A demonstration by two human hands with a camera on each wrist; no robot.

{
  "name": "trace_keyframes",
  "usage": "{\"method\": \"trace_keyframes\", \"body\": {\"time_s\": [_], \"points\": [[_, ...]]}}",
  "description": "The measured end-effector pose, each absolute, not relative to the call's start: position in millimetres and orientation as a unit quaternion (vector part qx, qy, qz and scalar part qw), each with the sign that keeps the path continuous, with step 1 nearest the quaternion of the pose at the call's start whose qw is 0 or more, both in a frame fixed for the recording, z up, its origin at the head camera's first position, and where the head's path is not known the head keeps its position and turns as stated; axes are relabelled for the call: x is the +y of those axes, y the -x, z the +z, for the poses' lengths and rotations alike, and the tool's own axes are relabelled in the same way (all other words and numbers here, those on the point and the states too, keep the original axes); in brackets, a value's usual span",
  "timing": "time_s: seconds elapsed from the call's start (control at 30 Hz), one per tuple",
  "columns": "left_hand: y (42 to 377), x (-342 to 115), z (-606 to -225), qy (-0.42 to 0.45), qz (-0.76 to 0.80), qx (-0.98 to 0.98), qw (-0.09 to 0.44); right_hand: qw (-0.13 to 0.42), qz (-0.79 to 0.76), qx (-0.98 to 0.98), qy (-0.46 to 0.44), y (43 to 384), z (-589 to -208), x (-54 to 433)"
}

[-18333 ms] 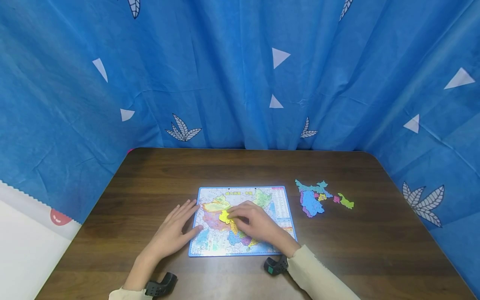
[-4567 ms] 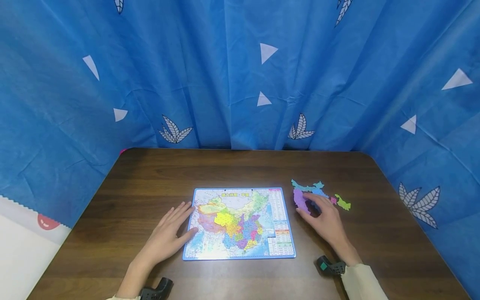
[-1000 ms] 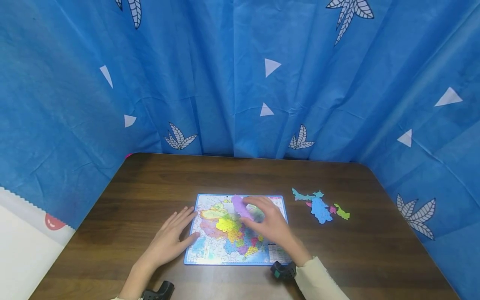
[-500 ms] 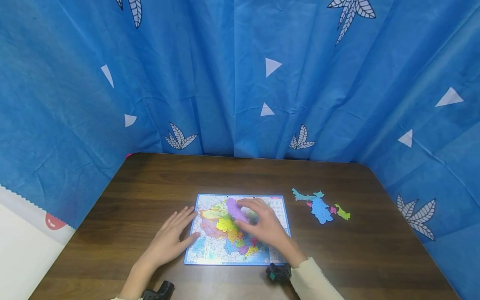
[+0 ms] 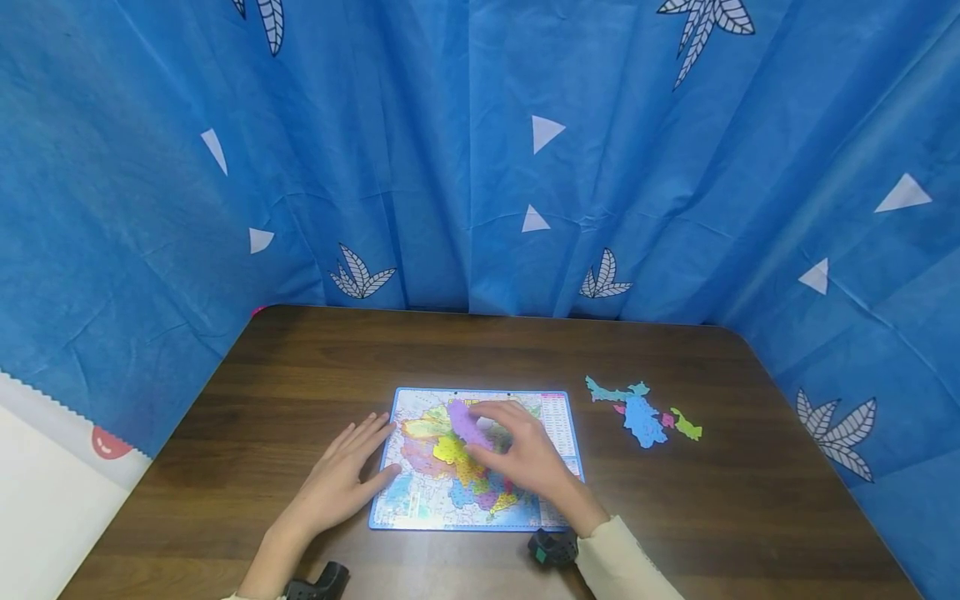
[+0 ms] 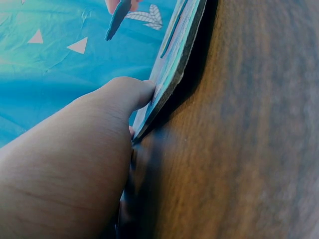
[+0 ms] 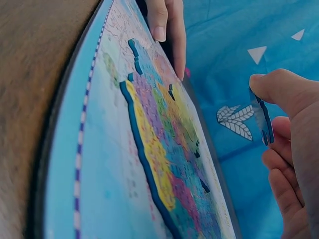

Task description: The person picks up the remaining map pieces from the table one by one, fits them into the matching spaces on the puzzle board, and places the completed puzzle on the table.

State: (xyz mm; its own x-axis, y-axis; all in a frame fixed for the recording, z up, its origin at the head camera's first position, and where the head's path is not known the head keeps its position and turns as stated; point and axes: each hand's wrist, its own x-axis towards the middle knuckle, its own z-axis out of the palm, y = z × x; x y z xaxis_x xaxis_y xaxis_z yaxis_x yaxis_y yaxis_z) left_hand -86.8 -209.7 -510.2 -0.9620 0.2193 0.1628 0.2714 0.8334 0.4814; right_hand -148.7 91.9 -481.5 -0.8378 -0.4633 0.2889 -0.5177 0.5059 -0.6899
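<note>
My right hand [image 5: 521, 450] pinches a purple map puzzle piece [image 5: 463, 422] by its edges, between thumb and fingers. The right wrist view shows this puzzle piece [image 7: 261, 117] edge-on, raised off the board. Beneath lies a magnetic map puzzle board [image 5: 435, 518] with a blue border, its coloured pieces [image 7: 149, 144] fitted over much of the map. My left hand [image 5: 341, 471] lies with fingers spread at the board's left edge. In the left wrist view its thumb [image 6: 134, 92] rests on the board's edge. The right hand hides part of the upper right map.
To the board's right, on the brown wooden table [image 5: 750, 500], lie loose puzzle pieces: a teal one [image 5: 611, 393], a blue one [image 5: 642, 421], small pink ones [image 5: 667, 420] and a green one [image 5: 687, 427]. A blue curtain [image 5: 450, 167] hangs behind the table.
Since the oldest frame, more pieces sit on the map. My right hand took the purple piece from the loose group, carried it left over the board and lately shifted slightly left. The left hand stays put.
</note>
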Motion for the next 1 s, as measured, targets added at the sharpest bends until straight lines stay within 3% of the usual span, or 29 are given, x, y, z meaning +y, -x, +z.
{"method": "trace_keyframes", "body": {"time_s": [1.0], "points": [[86.7, -208.5, -510.5, 0.131, -0.258, -0.956, 0.056, 0.048, 0.412, -0.848, -0.331, 150.2, -502.7, 87.2]]}}
